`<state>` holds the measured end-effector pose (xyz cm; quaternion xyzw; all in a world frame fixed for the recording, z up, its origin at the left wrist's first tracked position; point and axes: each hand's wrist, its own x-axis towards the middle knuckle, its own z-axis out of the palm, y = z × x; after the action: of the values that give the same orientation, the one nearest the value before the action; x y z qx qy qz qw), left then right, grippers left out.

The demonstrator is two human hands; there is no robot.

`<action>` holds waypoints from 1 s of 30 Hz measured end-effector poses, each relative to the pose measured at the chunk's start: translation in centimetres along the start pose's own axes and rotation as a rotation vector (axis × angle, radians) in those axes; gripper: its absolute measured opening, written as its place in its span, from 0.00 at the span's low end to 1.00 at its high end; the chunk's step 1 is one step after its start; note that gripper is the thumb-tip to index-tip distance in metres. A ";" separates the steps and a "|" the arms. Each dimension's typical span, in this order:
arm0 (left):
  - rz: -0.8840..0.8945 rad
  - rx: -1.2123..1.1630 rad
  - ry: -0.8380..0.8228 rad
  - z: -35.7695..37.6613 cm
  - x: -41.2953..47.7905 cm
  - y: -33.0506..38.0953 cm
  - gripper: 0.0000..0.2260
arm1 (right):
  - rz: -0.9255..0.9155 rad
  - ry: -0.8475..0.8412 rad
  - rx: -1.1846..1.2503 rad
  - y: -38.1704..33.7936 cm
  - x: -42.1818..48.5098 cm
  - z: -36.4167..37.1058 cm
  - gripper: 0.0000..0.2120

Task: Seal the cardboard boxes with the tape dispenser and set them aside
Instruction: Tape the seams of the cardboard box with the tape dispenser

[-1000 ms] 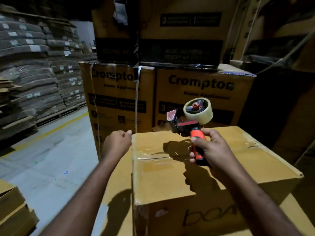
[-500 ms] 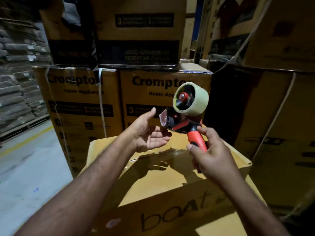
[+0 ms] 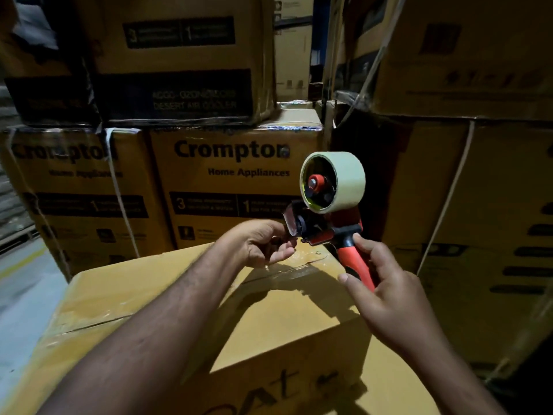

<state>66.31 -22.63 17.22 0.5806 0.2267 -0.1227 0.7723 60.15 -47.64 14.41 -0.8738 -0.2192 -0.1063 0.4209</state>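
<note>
From the head view, the left hand point(image 3: 263, 244) has come off the near-left corner of the cardboard box point(image 3: 185, 298), where it rested a second ago, and now reaches to the front of the tape dispenser point(image 3: 326, 214), fingers curled at the cutter end; whether they pinch the loose tape end I cannot tell. The right hand point(image 3: 386, 298) is closed around the red handle and holds the dispenser raised above the box's far right corner. A glossy tape strip already crosses the lid seam. My reading: the tape end is being freed for another strip.

Stacked Crompton cartons point(image 3: 233, 175) stand just beyond the box, and darker strapped cartons point(image 3: 478, 181) crowd the right. They leave little room beyond or to the right; the floor point(image 3: 21, 289) at left looks open.
</note>
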 end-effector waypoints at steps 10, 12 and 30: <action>0.343 0.817 0.201 4.5 6.9 3.5 0.07 | 0.113 -0.067 -0.085 4.3 2.0 -0.5 0.30; 0.365 0.883 0.223 4.6 8.7 3.8 0.05 | 0.122 -0.078 -0.105 4.5 2.3 0.4 0.31; 0.440 0.968 0.335 0.9 18.8 5.7 0.06 | 0.256 -0.076 -0.129 4.6 6.5 3.3 0.32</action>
<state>85.33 -20.43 12.95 0.9142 0.1376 0.0454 0.3785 68.07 -45.66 11.63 -0.9232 -0.1143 -0.0324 0.3654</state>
